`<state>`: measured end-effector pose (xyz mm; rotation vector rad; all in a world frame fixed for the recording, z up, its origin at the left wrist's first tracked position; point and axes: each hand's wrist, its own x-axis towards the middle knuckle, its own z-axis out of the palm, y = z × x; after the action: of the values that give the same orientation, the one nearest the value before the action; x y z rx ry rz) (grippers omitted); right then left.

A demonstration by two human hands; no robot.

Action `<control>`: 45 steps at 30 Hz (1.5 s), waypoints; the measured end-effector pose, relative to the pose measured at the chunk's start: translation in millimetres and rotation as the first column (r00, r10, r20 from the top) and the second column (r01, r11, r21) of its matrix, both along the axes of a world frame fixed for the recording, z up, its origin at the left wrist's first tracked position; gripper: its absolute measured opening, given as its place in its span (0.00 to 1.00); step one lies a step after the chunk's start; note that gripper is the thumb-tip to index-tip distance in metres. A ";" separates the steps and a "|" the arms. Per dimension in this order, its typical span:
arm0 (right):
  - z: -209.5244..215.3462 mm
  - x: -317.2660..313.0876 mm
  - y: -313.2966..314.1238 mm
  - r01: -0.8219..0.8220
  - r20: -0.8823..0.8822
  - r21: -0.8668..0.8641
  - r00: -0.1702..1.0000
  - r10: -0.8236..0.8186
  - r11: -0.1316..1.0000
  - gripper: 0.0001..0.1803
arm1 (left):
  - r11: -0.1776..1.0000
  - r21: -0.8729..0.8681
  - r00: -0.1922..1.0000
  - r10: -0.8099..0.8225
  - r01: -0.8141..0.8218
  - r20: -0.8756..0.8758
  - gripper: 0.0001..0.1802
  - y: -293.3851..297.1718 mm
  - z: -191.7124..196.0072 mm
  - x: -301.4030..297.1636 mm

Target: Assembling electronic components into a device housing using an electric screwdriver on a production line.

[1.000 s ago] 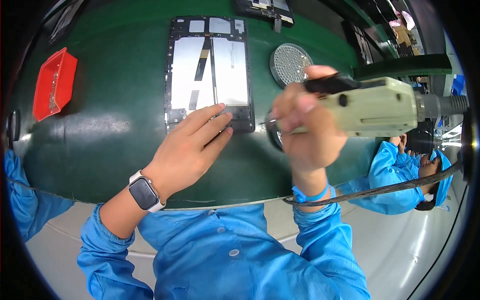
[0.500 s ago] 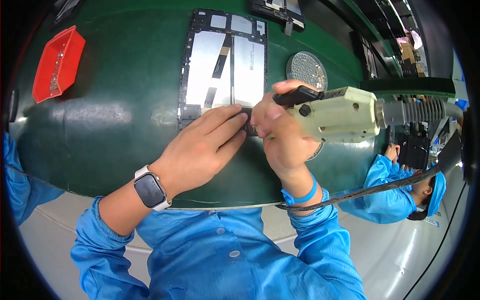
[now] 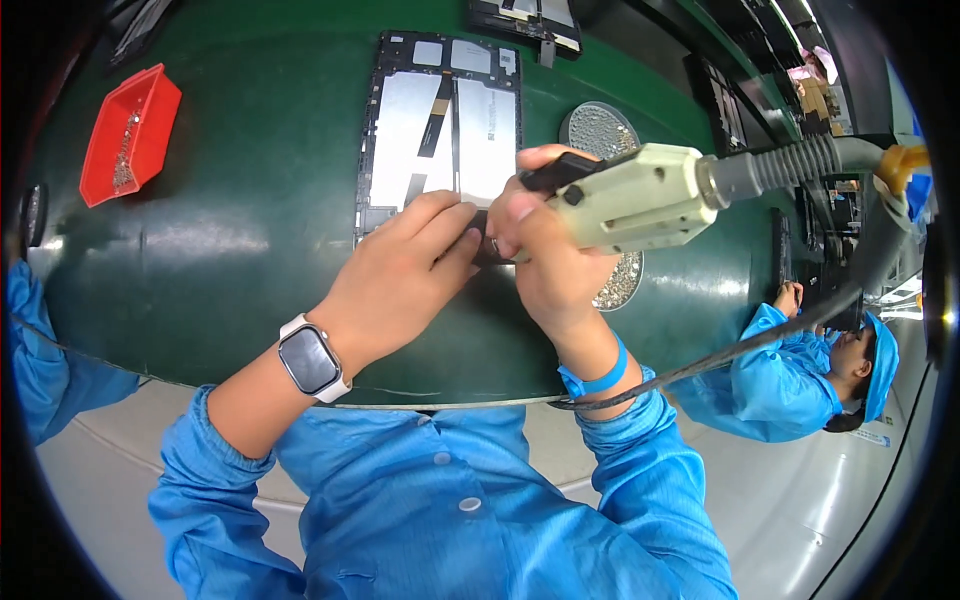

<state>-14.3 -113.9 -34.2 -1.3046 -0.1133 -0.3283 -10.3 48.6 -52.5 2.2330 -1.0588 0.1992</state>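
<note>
The opened flat tablet chassis w/ silver metal plates [image 3: 440, 130] lay on the dark green bench [image 3: 230, 250]. Left hand [image 3: 400, 275] lay flat on its near edge, fingers [image 3: 445, 215] together, pressing down. Right hand [image 3: 545, 250] was wrapped round the cream-coloured electric screwdriver [image 3: 640, 195], tip at the chassis's near right corner; tip itself hidden. Chassis prob. light, thin, stiff but fragile — best held by the frame edges, not the plates or ribbon. Red plastic tray [image 3: 130, 130] sat well left of the chassis, round screw dish [image 3: 600, 130] just right.
</note>
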 end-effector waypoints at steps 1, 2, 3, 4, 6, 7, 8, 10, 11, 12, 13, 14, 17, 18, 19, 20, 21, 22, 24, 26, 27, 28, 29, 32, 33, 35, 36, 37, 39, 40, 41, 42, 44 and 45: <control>5.6 -1.0 -2.0 0.004 0.005 0.005 1.000 -0.004 1.000 0.18 | 1.000 0.016 0.998 -0.008 0.007 0.056 0.15 1.1 -2.0 0.6; 16.0 -2.9 -5.9 0.013 -0.004 -0.005 1.000 -0.013 1.000 0.18 | 1.000 0.021 0.998 -0.013 0.012 0.061 0.15 2.0 -4.8 0.6; 25.4 -4.5 -8.7 0.020 -0.016 -0.013 1.000 -0.020 1.000 0.18 | 1.000 0.026 0.993 -0.003 0.000 0.121 0.17 3.6 -8.1 -1.5; 30.8 -5.1 -11.2 0.064 0.036 -0.024 0.997 -0.063 0.998 0.18 | 0.999 0.031 0.984 0.006 -0.012 0.180 0.20 5.1 -9.7 -3.0; 38.1 -9.7 -25.0 0.091 0.066 -0.069 0.994 -0.086 0.994 0.18 | 1.000 -0.023 0.993 0.019 -0.017 0.113 0.17 5.3 -8.3 -2.3; 39.6 -11.8 -32.2 0.115 0.095 -0.120 0.990 -0.104 0.986 0.19 | 0.996 -0.083 0.999 0.034 -0.030 0.043 0.13 3.3 -6.6 -1.1; 38.4 -13.2 -37.3 0.121 0.129 -0.126 0.986 -0.105 0.985 0.19 | 0.997 -0.078 0.999 0.022 -0.018 0.045 0.13 0.9 -4.1 -1.5; 35.2 -16.4 -46.3 0.143 0.109 -0.118 0.985 -0.130 0.983 0.19 | 0.992 -0.103 0.996 0.074 -0.078 -0.045 0.13 -2.8 1.6 -4.7; 33.0 -17.7 -50.1 0.154 0.086 -0.119 0.986 -0.144 0.981 0.19 | 0.993 -0.095 0.997 0.063 -0.067 -0.043 0.13 -4.6 2.1 -5.7; 31.2 -18.6 -53.6 0.164 0.085 -0.111 0.984 -0.155 0.980 0.19 | 0.992 -0.092 0.995 0.085 -0.089 -0.048 0.13 -6.0 2.9 -7.0; 29.2 -19.1 -57.1 0.169 0.082 -0.129 0.984 -0.159 0.977 0.19 | 0.990 -0.089 0.993 0.106 -0.111 -0.053 0.14 -7.3 3.4 -8.0; 27.2 -19.6 -60.4 0.173 0.079 -0.147 0.983 -0.163 0.974 0.19 | 0.992 -0.081 0.994 0.096 -0.100 -0.053 0.14 -8.6 3.4 -8.6; 21.7 -18.2 -65.4 0.212 0.142 -0.249 0.973 -0.181 0.945 0.19 | 0.993 -0.056 0.995 0.103 -0.102 0.014 0.13 -10.9 4.0 -10.1; 22.1 -18.5 -64.4 0.228 0.157 -0.261 0.969 -0.192 0.938 0.19 | 0.990 -0.060 0.992 0.128 -0.127 0.007 0.12 -12.2 3.8 -11.1; 22.5 -18.5 -63.7 0.237 0.155 -0.255 0.967 -0.202 0.937 0.19 | 0.986 -0.064 0.988 0.153 -0.153 0.000 0.12 -13.3 3.8 -12.1; 22.9 -18.4 -63.1 0.220 0.173 -0.252 0.968 -0.180 0.942 0.19 | 0.988 -0.058 0.990 0.144 -0.144 0.000 0.12 -14.3 5.5 -13.2; 23.2 -18.5 -63.6 0.203 0.190 -0.253 0.969 -0.157 0.946 0.19 | 0.985 -0.041 0.986 0.169 -0.169 -0.001 0.12 -16.3 8.0 -14.4; 23.0 -18.9 -64.4 0.201 0.212 -0.271 0.966 -0.145 0.941 0.18 | 0.981 -0.024 0.981 0.194 -0.194 -0.002 0.11 -18.2 9.4 -15.3; 22.6 -20.1 -65.5 0.195 0.215 -0.278 0.967 -0.137 0.941 0.18 | 0.981 -0.010 0.981 0.194 -0.194 0.011 0.11 -20.1 8.4 -17.2; 22.2 -20.0 -65.5 0.184 0.218 -0.284 0.968 -0.123 0.941 0.18 | 0.980 0.003 0.980 0.199 -0.199 0.025 0.11 -22.2 9.9 -18.8; 22.9 -19.1 -65.3 0.184 0.216 -0.266 0.968 -0.128 0.946 0.18 | 0.974 0.035 0.975 0.223 -0.224 0.019 0.12 -25.8 14.2 -21.0; 23.5 -18.5 -64.6 0.184 0.215 -0.248 0.968 -0.131 0.951 0.18 | 0.966 0.067 0.968 0.249 -0.249 0.015 0.13 -28.9 17.2 -23.2; 23.5 -18.8 -64.5 0.181 0.215 -0.247 0.968 -0.128 0.952 0.18 | 0.965 0.068 0.968 0.252 -0.252 0.015 0.13 -31.6 18.1 -24.9; 20.6 -17.5 -63.2 0.236 0.153 -0.205 0.966 -0.207 0.950 0.18 | 0.951 0.150 0.963 0.270 -0.269 0.015 0.17 -32.4 18.1 -26.7; 19.2 -17.2 -62.3 0.229 0.156 -0.203 0.967 -0.200 0.952 0.18 | 0.949 0.151 0.961 0.277 -0.277 0.019 0.17 -28.6 19.6 -25.8; 17.9 -17.3 -63.6 0.275 0.109 -0.168 0.960 -0.260 0.947 0.18 | 0.968 0.111 0.974 0.226 -0.225 0.009 0.20 -17.3 23.4 -22.1; 20.1 -17.5 -64.7 0.247 0.119 -0.189 0.967 -0.227 0.950 0.18 | 0.966 0.114 0.973 0.230 -0.230 0.013 0.20 -7.8 20.2 -19.1; 20.9 -18.2 -65.3 0.240 0.117 -0.184 0.968 -0.221 0.953 0.18 | 0.957 0.119 0.963 0.258 -0.265 0.074 0.23 4.0 12.9 -17.1; 22.1 -15.5 -66.1 0.181 0.090 -0.136 0.981 -0.169 0.974 0.20 | 0.943 0.125 0.946 0.292 -0.309 0.138 0.25 18.8 6.2 -14.7; 21.8 -12.9 -63.8 0.224 0.123 -0.125 0.970 -0.209 0.967 0.19 | 0.938 0.147 0.942 0.289 -0.315 0.171 0.26 23.2 5.6 -13.7; 21.1 -13.7 -64.0 0.215 0.128 -0.119 0.971 -0.200 0.969 0.19 | 0.932 0.170 0.936 0.285 -0.321 0.205 0.27 26.2 6.7 -13.5; 20.0 -15.2 -66.2 0.213 0.103 -0.095 0.974 -0.203 0.972 0.18 | 0.925 0.196 0.933 0.279 -0.325 0.228 0.27 28.4 8.8 -12.5; 23.2 -18.1 -66.1 0.189 0.067 -0.027 0.980 -0.187 0.982 0.18 | 0.909 0.226 0.924 0.295 -0.350 0.244 0.27 37.4 9.8 -14.3; 23.6 -19.5 -69.3 0.188 0.083 -0.019 0.979 -0.186 0.982 0.18 | 0.895 0.253 0.919 0.306 -0.366 0.248 0.26 41.2 9.9 -16.6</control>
<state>-33.8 -183.3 -10.6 -1.3321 -0.0632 -0.5415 -26.9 89.7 -42.5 2.7116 -0.8329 0.4532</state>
